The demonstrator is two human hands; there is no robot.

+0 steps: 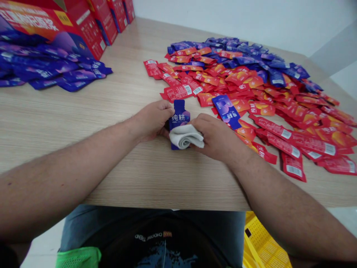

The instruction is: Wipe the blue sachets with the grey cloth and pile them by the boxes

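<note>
Above the table's front part, my left hand (154, 120) pinches the left edge of a blue-purple pouch (179, 116) with a narrow neck at its top. My right hand (213, 134) is closed on a folded, rolled white cloth (186, 136), which lies over the lower half of that pouch. The pouch's bottom edge peeks out below the cloth. Just right of my right hand, a single blue pouch (226, 111) rests on the edge of a heap of red pouches (237, 83).
Blue pouches (251, 56) lie at the back of the heap. On the left is a layered row of blue pouches (52, 69) before a red carton (80, 31), with more cartons behind. A yellow plastic basket (264, 242) stands below the table (134, 175) at right.
</note>
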